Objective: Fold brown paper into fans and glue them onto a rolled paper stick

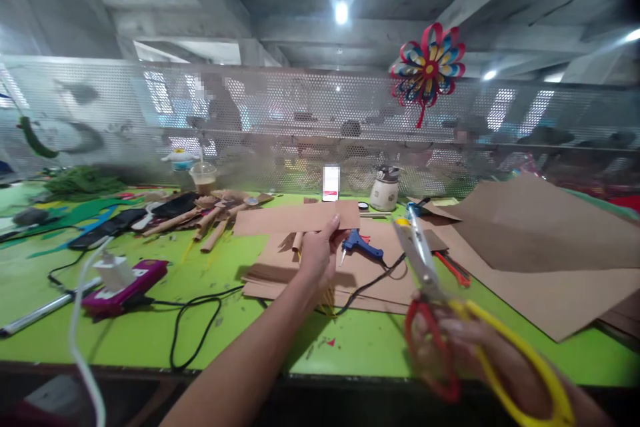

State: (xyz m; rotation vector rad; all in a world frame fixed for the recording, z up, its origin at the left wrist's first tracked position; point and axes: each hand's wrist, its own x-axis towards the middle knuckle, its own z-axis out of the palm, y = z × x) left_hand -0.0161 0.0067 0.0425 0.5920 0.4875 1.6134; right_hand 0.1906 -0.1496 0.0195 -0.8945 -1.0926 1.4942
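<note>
My left hand [320, 255] pinches a long strip of brown card [285, 219] near its right end, with the thumb on top. The strip is held up above a stack of brown card sheets [280, 288]. At the right, my right hand [463, 340] grips a pair of scissors [426, 267] with one red and one yellow handle loop. Its blades point up and away, slightly parted and blurred by motion, and apart from the card. Just right of my left hand lies a blue hot glue gun [363, 245] on the stack.
A purple power strip [125, 287] with a white plug and loose cables lies left. Rolled brown paper pieces [215, 230], a drink cup [203, 178], a phone [331, 182] and a bottle [385, 190] stand farther back. Large brown sheets [545, 233] cover the right; a perforated screen [280, 120] rises behind.
</note>
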